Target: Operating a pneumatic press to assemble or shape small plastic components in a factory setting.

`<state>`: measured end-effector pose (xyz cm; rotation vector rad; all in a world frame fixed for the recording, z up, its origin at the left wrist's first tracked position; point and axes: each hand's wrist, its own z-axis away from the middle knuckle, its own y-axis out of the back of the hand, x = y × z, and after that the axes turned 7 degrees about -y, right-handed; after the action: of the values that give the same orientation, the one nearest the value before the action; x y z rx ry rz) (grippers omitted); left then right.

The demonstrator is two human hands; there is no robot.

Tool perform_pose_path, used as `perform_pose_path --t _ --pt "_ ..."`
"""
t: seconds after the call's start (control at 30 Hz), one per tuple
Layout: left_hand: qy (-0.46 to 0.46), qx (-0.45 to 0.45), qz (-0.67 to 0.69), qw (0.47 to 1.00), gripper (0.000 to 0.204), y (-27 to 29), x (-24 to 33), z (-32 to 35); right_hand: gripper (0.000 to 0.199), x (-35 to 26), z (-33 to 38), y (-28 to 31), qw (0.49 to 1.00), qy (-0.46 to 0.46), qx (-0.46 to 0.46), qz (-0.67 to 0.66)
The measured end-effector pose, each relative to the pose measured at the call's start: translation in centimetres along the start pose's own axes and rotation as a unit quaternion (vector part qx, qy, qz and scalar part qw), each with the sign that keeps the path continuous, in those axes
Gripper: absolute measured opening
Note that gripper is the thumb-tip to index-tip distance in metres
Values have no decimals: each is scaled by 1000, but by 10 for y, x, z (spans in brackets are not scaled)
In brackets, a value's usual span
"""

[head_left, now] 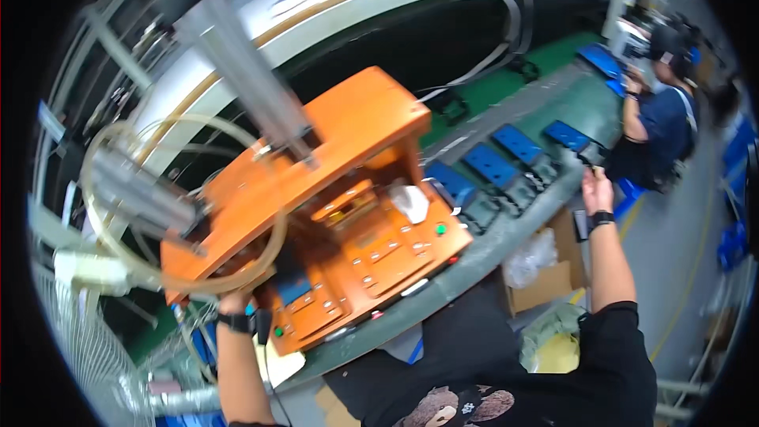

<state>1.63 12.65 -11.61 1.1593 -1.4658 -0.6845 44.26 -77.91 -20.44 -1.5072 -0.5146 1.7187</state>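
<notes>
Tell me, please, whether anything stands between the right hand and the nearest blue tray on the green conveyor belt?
Nothing visible does: the right hand is right at the nearest blue rectangular tray on the green conveyor belt, with no object between them.

Lighting was bright and even, from overhead. The orange press fixture (348,190) was well lit and saturated, with a dark shadow under its top plate. Heavy motion blur across the frame; the metal post (253,79) and clear tubing (103,190) were smeared. Strong fisheye bending, black vignette at the corners. Glare top right.
</notes>
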Motion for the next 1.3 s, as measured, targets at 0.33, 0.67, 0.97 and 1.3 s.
perform_pose_path --t 0.33,0.67,0.97,1.3 --pt "123 -4 81 989 49 -28 60 -74 34 18 -14 -75 782 22 93 616" --pt "142 -44 233 961 53 -26 93 -59 39 88 16 -254 708 152 -178 667" --pt "159 -64 361 917 56 -25 124 -50 89 235 -30 -353 454 87 -100 881" --pt "174 -85 488 851 59 -24 165 -58 69 236 -51 -344 599 11 -257 758"
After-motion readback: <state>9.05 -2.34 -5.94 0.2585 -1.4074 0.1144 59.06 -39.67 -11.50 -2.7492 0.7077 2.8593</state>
